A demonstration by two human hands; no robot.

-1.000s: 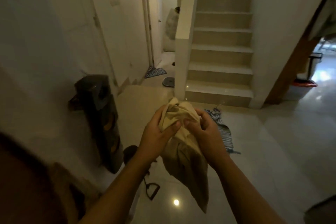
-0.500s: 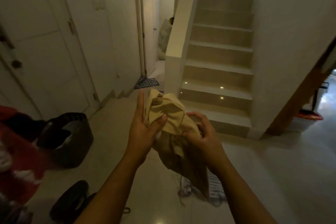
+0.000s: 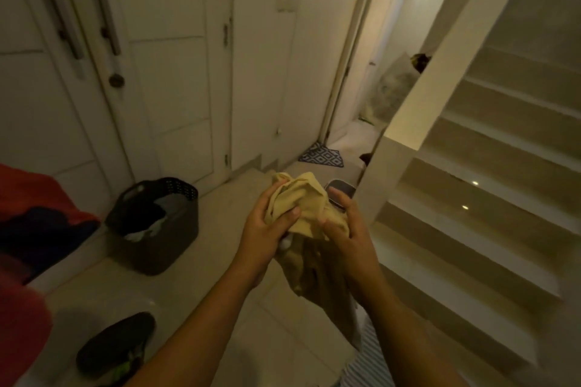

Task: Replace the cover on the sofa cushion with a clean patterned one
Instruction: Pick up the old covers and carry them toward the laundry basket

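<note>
A bunched plain beige cushion cover (image 3: pixel 303 210) is held in front of me over the floor. My left hand (image 3: pixel 267 226) grips its upper left side, thumb pressed across the cloth. On the right side, my right hand (image 3: pixel 345 229) holds the bundle with curled fingers. The cover's loose end (image 3: pixel 317 273) hangs down between my forearms. No sofa cushion or patterned cover shows clearly.
A dark laundry basket (image 3: pixel 157 226) with clothes stands on the floor to the left. Red fabric (image 3: pixel 22 261) fills the left edge. A dark shoe (image 3: pixel 116 345) lies bottom left. Stairs (image 3: pixel 471 198) rise on the right. A patterned mat (image 3: pixel 322 155) lies by a doorway, striped cloth (image 3: pixel 371 364) below my right arm.
My view has swung left, bringing the white doors and laundry basket closer to centre. Both hands keep bunching the beige cover, which is now gathered tighter.
</note>
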